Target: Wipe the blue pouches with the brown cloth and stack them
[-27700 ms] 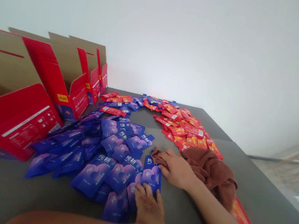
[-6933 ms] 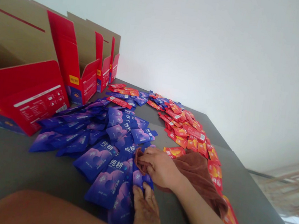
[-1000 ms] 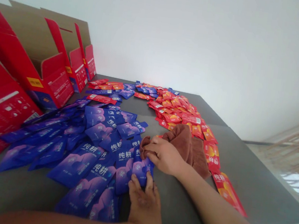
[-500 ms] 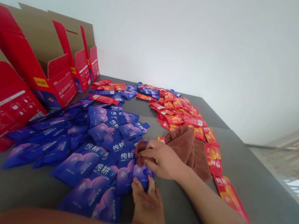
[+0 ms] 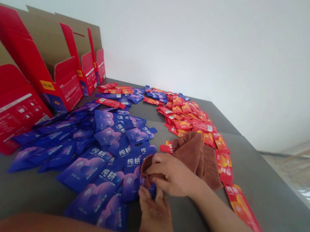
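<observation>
My right hand [image 5: 172,174] is closed on a bunched end of a brown cloth [image 5: 188,152]. That end presses on a blue packet [image 5: 152,187] with a purple print, which is mostly hidden under the cloth and my fingers. The rest of the cloth lies folded on the table to the right. At the packet's lower edge, my left hand [image 5: 155,212] grips it with thumb and fingertips. Just left of both hands spreads a heap of similar blue packets [image 5: 107,174], several overlapping.
Red and orange packets [image 5: 186,114] form a curved pile behind and right of the cloth. A row of open red cardboard boxes [image 5: 4,111] lines the left side. The grey table [image 5: 252,174] meets a white wall [image 5: 199,42] at the back.
My right hand has moved the cloth end down over the blue packet, toward my left hand, covering more of its face. My left hand stays at the packet's lower edge.
</observation>
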`<state>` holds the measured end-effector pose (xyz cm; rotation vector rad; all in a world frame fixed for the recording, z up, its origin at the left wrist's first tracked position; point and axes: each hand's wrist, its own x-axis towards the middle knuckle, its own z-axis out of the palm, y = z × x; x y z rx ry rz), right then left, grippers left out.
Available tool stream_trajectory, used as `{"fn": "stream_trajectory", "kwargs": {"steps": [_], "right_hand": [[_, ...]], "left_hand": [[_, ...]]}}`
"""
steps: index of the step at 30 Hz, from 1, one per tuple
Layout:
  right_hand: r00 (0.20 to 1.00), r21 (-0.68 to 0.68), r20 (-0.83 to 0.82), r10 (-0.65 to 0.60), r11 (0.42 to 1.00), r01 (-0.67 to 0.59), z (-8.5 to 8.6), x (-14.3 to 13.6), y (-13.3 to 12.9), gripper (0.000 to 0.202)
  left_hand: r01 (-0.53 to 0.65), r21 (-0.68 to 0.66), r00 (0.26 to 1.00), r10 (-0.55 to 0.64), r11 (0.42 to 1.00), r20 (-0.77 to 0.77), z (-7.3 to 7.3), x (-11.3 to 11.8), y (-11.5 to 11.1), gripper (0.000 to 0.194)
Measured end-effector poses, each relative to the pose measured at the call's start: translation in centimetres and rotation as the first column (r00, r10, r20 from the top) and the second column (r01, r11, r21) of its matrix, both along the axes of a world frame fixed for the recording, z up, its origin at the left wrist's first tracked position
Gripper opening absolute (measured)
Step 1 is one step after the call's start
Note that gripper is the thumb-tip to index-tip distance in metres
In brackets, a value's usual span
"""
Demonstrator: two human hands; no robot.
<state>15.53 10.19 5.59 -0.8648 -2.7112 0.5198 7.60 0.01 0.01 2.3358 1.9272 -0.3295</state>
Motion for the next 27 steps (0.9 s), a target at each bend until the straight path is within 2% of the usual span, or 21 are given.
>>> {"fn": "stream_trajectory", "kwargs": {"steps": [2, 8, 10, 12, 16, 18, 23, 25, 27], "right_hand": [[1.000, -0.015, 0.022, 0.020, 1.000, -0.019, 0.2, -0.3, -0.8, 0.015], [0.982, 0.027, 0.007, -0.188, 0.982, 0.188, -1.0, 0.3, 1.0, 0.017], [0.975, 0.037, 0.005, -0.220, 0.975, 0.220, -1.0, 0.6, 1.3, 0.016], [0.985, 0.033, -0.004, -0.174, 0.984, 0.174, -0.7, 0.5, 0.9, 0.015], [0.999, -0.027, -0.013, 0.034, 0.999, -0.035, 0.0, -0.2, -0.6, 0.013], [1.000, -0.026, -0.014, 0.017, 1.000, -0.017, -0.2, -0.3, -0.5, 0.014], [0.977, 0.032, -0.017, -0.215, 0.976, 0.215, -1.1, 0.7, 1.6, 0.014], [0.981, 0.022, -0.026, -0.192, 0.981, 0.193, -1.0, 0.8, 1.6, 0.013], [0.995, -0.006, -0.035, -0.092, 0.996, 0.092, -0.6, 0.3, 0.5, 0.012]], "left_hand": [[-0.018, -0.039, 1.000, 0.018, 0.999, -0.006, 0.0, 0.1, 0.0, 0.042], [0.017, 0.059, 1.000, -0.018, 0.998, 0.023, 0.2, -0.1, -0.3, 0.041], [0.016, 0.079, 0.999, -0.019, 0.997, 0.037, 0.2, -0.1, -0.3, 0.041], [0.010, 0.065, 0.999, -0.013, 0.998, 0.040, 0.1, 0.0, -0.2, 0.042], [-0.023, 0.007, 1.000, 0.023, 1.000, 0.020, 0.1, 0.2, -0.2, 0.041], [-0.012, 0.011, 1.000, 0.012, 1.000, 0.010, 0.2, 0.3, -0.2, 0.040], [0.024, 0.026, 0.999, -0.023, 0.999, -0.024, 0.0, 0.2, -0.3, 0.041], [0.034, 0.028, 0.999, -0.032, 0.999, -0.039, -0.1, 0.1, -0.3, 0.042], [0.026, 0.021, 0.998, -0.025, 0.999, -0.054, -0.2, -0.1, -0.3, 0.043]]}}
